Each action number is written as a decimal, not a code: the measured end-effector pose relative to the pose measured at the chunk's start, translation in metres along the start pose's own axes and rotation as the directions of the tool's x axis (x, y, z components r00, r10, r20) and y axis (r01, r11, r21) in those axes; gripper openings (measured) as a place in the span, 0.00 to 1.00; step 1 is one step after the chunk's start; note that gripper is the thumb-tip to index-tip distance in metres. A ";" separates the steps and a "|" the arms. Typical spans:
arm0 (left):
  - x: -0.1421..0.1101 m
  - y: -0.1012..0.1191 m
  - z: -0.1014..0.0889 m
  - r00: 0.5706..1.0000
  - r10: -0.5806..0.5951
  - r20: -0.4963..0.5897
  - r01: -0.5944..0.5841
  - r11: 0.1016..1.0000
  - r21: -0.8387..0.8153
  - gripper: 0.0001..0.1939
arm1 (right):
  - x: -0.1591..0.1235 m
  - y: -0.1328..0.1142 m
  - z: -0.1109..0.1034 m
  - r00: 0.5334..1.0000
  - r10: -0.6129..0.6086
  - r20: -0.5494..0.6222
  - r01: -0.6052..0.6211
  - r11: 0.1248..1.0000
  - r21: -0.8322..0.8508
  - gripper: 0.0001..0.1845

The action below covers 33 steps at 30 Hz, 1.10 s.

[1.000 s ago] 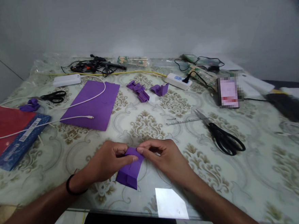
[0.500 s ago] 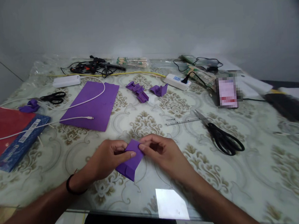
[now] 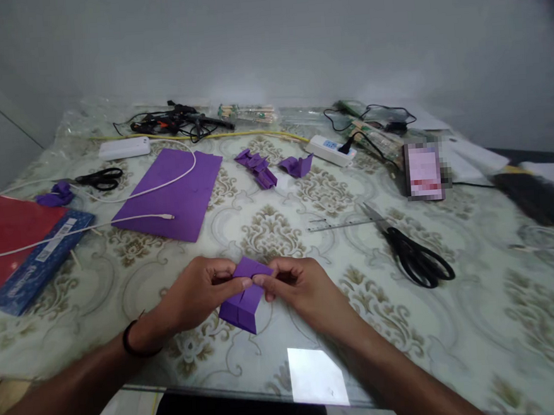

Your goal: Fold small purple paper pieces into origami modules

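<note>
Both my hands pinch a small folded piece of purple paper (image 3: 240,310) just above the table near its front edge. My left hand (image 3: 201,290) grips it from the left, thumb on top and fingers beneath. From the right, my right hand (image 3: 297,283) closes on its upper part, the two thumb tips almost meeting at a crease. The paper has several fold lines and a folded lower flap. Beyond my hands lie a pleated purple paper strip (image 3: 257,169) and a smaller folded purple piece (image 3: 297,165).
Black-handled scissors (image 3: 417,258) lie right of my hands, tips over a clear ruler (image 3: 338,225). Purple sheets (image 3: 174,199) sit back left under a white cable, near a red and blue packet (image 3: 47,255) and smaller scissors (image 3: 99,179). A power strip (image 3: 330,150) and phone (image 3: 424,172) are farther back.
My right thumb has moved inward and down toward my left thumb, and the paper's upper part now shows a crease there. The paper's lower end has shifted slightly right.
</note>
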<state>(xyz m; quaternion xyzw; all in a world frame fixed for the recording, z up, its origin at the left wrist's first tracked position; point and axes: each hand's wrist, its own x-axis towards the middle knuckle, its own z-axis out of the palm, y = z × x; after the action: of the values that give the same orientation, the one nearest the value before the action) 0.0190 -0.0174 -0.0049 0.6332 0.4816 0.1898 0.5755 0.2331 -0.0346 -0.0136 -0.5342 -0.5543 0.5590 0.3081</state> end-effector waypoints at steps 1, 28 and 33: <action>0.000 0.000 0.000 1.000 -0.006 0.000 0.006 1.000 0.000 0.21 | 0.000 0.000 0.000 1.000 -0.004 0.000 0.004 1.000 0.001 0.28; -0.003 0.001 0.001 1.000 -0.002 -0.008 0.001 0.993 -0.117 0.19 | -0.005 -0.004 -0.004 0.958 -0.284 0.040 0.287 0.951 -0.114 0.21; -0.005 0.002 0.004 0.998 0.064 0.009 -0.064 0.995 0.071 0.24 | -0.003 -0.005 0.002 0.951 -0.309 -0.015 0.308 0.951 -0.030 0.08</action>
<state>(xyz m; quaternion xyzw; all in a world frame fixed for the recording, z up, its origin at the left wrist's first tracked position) 0.0210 -0.0234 -0.0029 0.6689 0.4656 0.1887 0.5478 0.2308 -0.0370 -0.0089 -0.4506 -0.6354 0.4911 0.3899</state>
